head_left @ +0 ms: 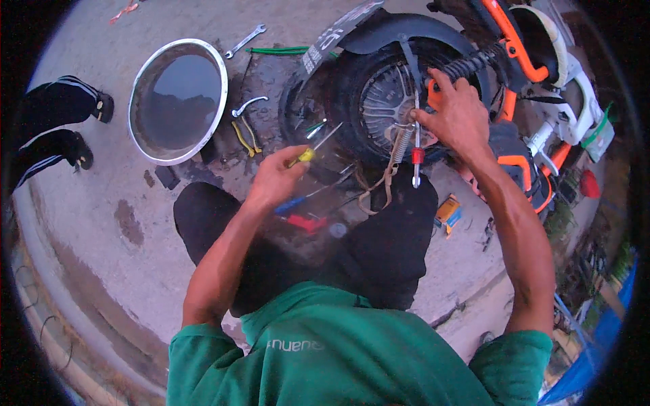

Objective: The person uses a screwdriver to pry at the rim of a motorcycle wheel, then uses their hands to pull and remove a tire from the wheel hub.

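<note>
My left hand (276, 177) is closed round the yellow handle of a screwdriver (306, 157), its metal shaft pointing up and right toward the tyre. Beyond the tip is the rear wheel (382, 101) of an orange and black two-wheeler (511, 40). My right hand (457, 111) lies against the wheel's hub side, index finger and thumb spread apart around an orange part (434, 96); the other fingers are partly hidden. Below the thumb, a coil spring (403, 143) and a silver bar with a red piece (418, 156) hang by the hub.
A metal basin (222, 101) of dark water stands at left. Around it lie a wrench (245, 40), yellow-handled pliers (244, 139) and a silver lever (249, 106). A blue tool (290, 205) and red object (306, 223) lie between my legs. Another person's feet (84, 150) are at far left.
</note>
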The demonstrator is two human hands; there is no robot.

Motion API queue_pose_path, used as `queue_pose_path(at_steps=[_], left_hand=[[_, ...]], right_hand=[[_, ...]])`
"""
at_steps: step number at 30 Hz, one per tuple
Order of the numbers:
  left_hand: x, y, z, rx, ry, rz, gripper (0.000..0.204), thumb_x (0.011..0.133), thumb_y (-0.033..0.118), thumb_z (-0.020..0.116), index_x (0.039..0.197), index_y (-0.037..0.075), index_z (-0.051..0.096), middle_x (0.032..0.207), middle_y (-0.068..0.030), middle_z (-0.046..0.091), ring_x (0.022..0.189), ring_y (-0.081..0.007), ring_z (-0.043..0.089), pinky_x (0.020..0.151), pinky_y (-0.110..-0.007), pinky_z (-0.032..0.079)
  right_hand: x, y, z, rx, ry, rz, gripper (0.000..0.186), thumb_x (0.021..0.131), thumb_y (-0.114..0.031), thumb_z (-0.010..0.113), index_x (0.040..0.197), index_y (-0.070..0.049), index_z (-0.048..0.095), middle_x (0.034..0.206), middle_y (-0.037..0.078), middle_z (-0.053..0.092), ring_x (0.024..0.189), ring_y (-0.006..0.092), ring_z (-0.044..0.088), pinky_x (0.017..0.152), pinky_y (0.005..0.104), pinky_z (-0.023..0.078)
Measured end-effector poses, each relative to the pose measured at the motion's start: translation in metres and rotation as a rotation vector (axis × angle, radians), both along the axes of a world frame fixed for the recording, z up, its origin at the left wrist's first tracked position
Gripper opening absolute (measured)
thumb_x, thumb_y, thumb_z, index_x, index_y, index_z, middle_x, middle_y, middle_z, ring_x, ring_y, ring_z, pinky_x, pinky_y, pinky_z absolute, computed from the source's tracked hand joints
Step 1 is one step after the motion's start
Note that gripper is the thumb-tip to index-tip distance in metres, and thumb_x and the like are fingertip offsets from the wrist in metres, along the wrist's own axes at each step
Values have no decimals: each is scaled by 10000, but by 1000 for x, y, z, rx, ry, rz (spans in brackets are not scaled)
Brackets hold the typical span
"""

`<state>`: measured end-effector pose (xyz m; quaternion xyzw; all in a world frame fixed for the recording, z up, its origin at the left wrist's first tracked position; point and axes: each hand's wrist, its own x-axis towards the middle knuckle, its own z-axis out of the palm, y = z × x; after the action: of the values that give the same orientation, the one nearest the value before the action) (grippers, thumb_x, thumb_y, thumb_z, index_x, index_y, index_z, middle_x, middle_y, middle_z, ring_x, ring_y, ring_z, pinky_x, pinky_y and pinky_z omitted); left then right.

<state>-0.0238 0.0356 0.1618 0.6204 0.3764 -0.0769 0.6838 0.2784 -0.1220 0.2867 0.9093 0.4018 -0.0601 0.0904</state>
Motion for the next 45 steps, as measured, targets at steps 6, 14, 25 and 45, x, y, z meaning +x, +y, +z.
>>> queue_pose_path(at_steps=[6,14,25,45], left_hand=[[22,16,0,-346,93,112,354,967,156,638,1306,60,666,853,-22,672,533,-70,490,457,-233,363],[34,77,-62,-495,48,-30,303,936,187,711,1220,82,706,808,-33,665,469,-56,465,376,-194,301],[58,2,19,-354,230,184,258,994,274,671,1222,153,678,823,10,653,519,-75,490,416,-240,348],[69,-4,15,-1389,5,452,274,989,316,549,1024,48,597,707,32,477,467,-70,360,381,-238,273]], right_hand=[[3,-3,-3,26,-6,35,832,742,-479,841,1458,-197,522,1126,180,606,1101,388,611,878,490,552],[2,1,-4,18,11,20,828,741,-437,851,1459,-193,519,1129,179,606,1105,382,609,881,488,548],[7,-5,-8,29,-38,31,821,745,-426,846,1464,-203,518,1069,136,589,1044,346,610,848,462,542],[8,-8,-3,38,0,26,870,726,-463,856,1467,-161,514,1129,168,596,1100,355,599,869,463,535]])
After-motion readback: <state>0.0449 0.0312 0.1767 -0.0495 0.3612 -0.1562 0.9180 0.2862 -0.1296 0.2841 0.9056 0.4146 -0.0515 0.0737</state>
